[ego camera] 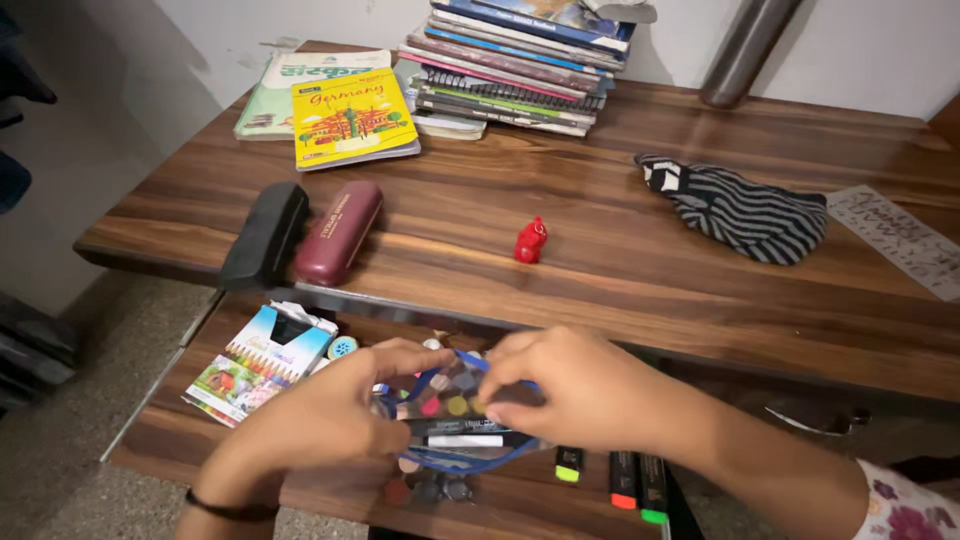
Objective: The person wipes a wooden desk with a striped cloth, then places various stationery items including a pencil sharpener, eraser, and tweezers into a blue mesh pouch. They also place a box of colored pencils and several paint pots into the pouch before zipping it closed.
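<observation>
Both of my hands hold a clear plastic pencil pouch with blue trim (pixel 452 410) over the pull-out lower shelf (pixel 250 455). My left hand (pixel 320 420) grips its left side. My right hand (pixel 570 385) pinches the pouch's upper right edge near the blue rim. Inside the pouch I see several round coloured caps and a black marker with a white label. Several highlighters (pixel 625 480) with yellow, orange and green ends lie on the shelf just right of the pouch.
A box of colour pencils (pixel 258 360) lies on the shelf at the left. On the desk above are a black case (pixel 265 235), a maroon case (pixel 338 232), a small red figure (pixel 531 241), a striped cloth pouch (pixel 740 210), a stencil ruler (pixel 900 240), a yellow book (pixel 352 116) and a stack of books (pixel 510 65).
</observation>
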